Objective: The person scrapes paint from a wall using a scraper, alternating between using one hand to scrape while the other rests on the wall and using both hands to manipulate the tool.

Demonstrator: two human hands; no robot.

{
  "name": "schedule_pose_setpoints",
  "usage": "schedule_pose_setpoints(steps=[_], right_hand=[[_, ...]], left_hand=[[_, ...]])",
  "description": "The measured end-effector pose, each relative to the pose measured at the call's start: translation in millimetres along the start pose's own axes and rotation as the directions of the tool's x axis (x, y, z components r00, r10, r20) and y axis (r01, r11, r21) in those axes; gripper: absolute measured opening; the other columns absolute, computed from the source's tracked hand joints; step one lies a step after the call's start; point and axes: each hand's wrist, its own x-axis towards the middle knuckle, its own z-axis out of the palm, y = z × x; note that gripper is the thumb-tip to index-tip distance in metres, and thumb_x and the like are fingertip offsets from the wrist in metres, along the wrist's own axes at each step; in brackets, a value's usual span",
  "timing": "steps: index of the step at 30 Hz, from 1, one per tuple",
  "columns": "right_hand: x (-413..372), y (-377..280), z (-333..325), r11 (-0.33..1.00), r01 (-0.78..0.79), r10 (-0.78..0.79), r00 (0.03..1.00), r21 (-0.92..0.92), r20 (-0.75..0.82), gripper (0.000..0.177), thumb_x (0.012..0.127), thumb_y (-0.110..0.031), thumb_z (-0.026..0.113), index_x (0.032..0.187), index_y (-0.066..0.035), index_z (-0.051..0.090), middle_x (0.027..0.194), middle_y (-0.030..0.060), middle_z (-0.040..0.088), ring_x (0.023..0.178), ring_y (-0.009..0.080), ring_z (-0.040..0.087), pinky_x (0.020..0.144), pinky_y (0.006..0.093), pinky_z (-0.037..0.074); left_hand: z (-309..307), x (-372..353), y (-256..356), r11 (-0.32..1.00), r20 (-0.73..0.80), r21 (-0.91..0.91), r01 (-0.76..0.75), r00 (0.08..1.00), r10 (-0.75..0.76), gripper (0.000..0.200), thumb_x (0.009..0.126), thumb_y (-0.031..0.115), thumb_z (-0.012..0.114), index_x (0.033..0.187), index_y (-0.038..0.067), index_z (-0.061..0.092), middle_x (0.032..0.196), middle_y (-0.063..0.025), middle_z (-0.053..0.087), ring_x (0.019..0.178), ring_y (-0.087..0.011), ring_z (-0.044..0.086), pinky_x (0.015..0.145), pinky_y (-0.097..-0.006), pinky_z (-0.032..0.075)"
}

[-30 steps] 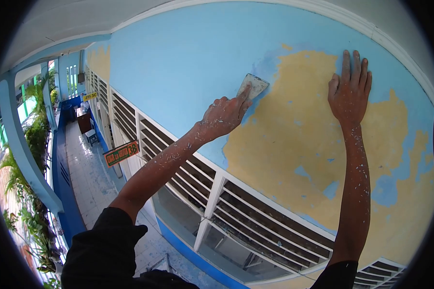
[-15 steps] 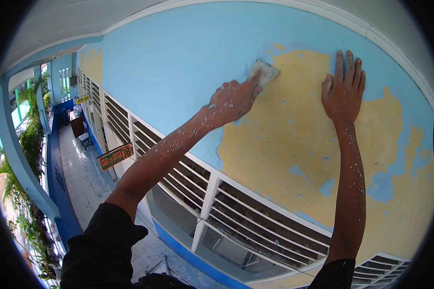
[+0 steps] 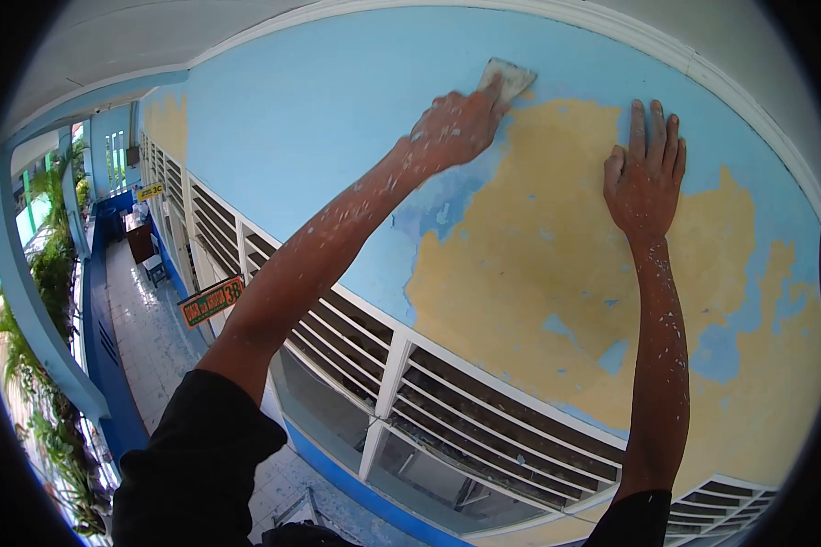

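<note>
My left hand (image 3: 458, 128) grips a flat pale scraper (image 3: 513, 78), its blade against the light blue paint of the wall (image 3: 337, 118), just above the upper left of a bare yellow patch (image 3: 556, 228). Paint flakes speckle both forearms. To the right, my right hand (image 3: 646, 187) lies flat on the wall with its fingers spread upward, over the border between yellow and blue. Ragged blue remnants show within and around the patch.
Below the patch run louvered windows (image 3: 398, 374) with white frames. A red-orange sign (image 3: 212, 301) hangs at left over a tiled corridor (image 3: 150, 337). Plants (image 3: 55, 273) line the far left. White moulding (image 3: 693, 64) borders the wall's top.
My left hand and the scraper have moved up and slightly right, to above the yellow patch's upper left edge. My right hand has stayed nearly in place.
</note>
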Motion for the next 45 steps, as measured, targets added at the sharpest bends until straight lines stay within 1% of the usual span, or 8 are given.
schedule_pose_setpoints(steps=[6, 8, 14, 21, 27, 30, 40, 45], right_hand=[[-1, 1, 0, 1.0, 0.005, -0.005, 1.0, 0.016, -0.011, 0.066, 0.096, -0.022, 0.058, 0.159, -0.011, 0.043, 0.162, 0.0154, 0.042, 0.152, 0.0402, 0.036, 0.125, 0.0568, 0.03], [-1, 1, 0, 1.0, 0.006, -0.006, 1.0, 0.012, -0.024, 0.066, 0.096, -0.022, 0.058, 0.159, -0.011, 0.043, 0.162, 0.0152, 0.042, 0.152, 0.0401, 0.036, 0.125, 0.0568, 0.03], [0, 0, -3, 1.0, 0.0, 0.0, 1.0, 0.002, 0.013, 0.066, 0.097, -0.022, 0.058, 0.16, -0.011, 0.042, 0.163, 0.015, 0.041, 0.153, 0.0397, 0.035, 0.125, 0.0565, 0.029], [-1, 1, -3, 1.0, -0.003, 0.003, 1.0, 0.016, -0.001, 0.067, 0.096, -0.022, 0.058, 0.16, -0.012, 0.041, 0.163, 0.0144, 0.04, 0.153, 0.0391, 0.034, 0.126, 0.0557, 0.028], [-2, -2, -2, 1.0, 0.002, -0.002, 1.0, 0.009, 0.013, 0.067, 0.096, -0.021, 0.058, 0.16, -0.011, 0.041, 0.163, 0.0147, 0.04, 0.153, 0.0396, 0.035, 0.126, 0.0558, 0.029], [-1, -2, -3, 1.0, 0.011, -0.011, 1.0, 0.016, 0.01, 0.067, 0.096, -0.021, 0.058, 0.16, -0.011, 0.042, 0.163, 0.015, 0.041, 0.153, 0.0399, 0.036, 0.125, 0.0562, 0.029], [-2, -3, -3, 1.0, 0.006, -0.006, 1.0, 0.009, 0.017, 0.067, 0.096, -0.021, 0.058, 0.16, -0.011, 0.042, 0.163, 0.0149, 0.041, 0.153, 0.0402, 0.035, 0.125, 0.0565, 0.029], [-4, -2, -4, 1.0, -0.005, 0.005, 1.0, 0.024, 0.012, 0.067, 0.096, -0.021, 0.057, 0.16, -0.011, 0.041, 0.163, 0.0154, 0.041, 0.153, 0.0404, 0.034, 0.125, 0.0567, 0.028]], left_hand=[[26, -46, -3, 0.992, 0.024, 0.098, -0.084, 0.996, 0.082, 0.054, 0.11, 0.035, 0.045, 0.155, 0.004, 0.041, 0.087, -0.0345, 0.071, 0.084, -0.0522, 0.071, 0.08, -0.0599, 0.058], [33, -56, 1, 0.991, -0.001, 0.119, -0.054, 0.999, 0.054, 0.056, 0.111, 0.033, 0.044, 0.158, 0.004, 0.037, 0.079, -0.026, 0.071, 0.075, -0.0495, 0.069, 0.078, -0.0576, 0.056], [6, -3, 10, 0.999, 0.036, 0.012, 0.031, 0.999, -0.031, 0.055, 0.112, 0.034, 0.041, 0.159, 0.004, 0.037, 0.081, -0.0269, 0.071, 0.081, -0.0496, 0.069, 0.085, -0.057, 0.055], [28, -45, 3, 0.994, 0.011, 0.113, -0.003, 1.0, 0.001, 0.054, 0.113, 0.035, 0.04, 0.155, 0.001, 0.043, 0.082, -0.0254, 0.073, 0.079, -0.0443, 0.073, 0.083, -0.0587, 0.056], [-8, 7, 15, 0.987, 0.086, -0.097, 0.126, 0.989, -0.118, 0.053, 0.111, 0.034, 0.044, 0.151, -0.002, 0.046, 0.078, -0.0295, 0.071, 0.076, -0.0465, 0.072, 0.076, -0.0602, 0.057], [14, -22, 9, 0.999, 0.007, 0.004, -0.034, 0.999, 0.034, 0.055, 0.109, 0.034, 0.047, 0.15, -0.003, 0.047, 0.077, -0.0315, 0.07, 0.078, -0.0484, 0.071, 0.075, -0.0612, 0.056], [2, 24, 25, 0.995, -0.075, -0.09, -0.032, 0.997, 0.025, 0.056, 0.109, 0.036, 0.046, 0.156, 0.008, 0.043, 0.088, -0.0353, 0.07, 0.091, -0.0543, 0.07, 0.082, -0.0637, 0.055], [20, -26, 37, 1.0, -0.024, 0.009, -0.024, 0.999, 0.024, 0.055, 0.109, 0.038, 0.045, 0.156, 0.008, 0.04, 0.089, -0.0359, 0.07, 0.093, -0.0522, 0.071, 0.083, -0.0609, 0.057]])
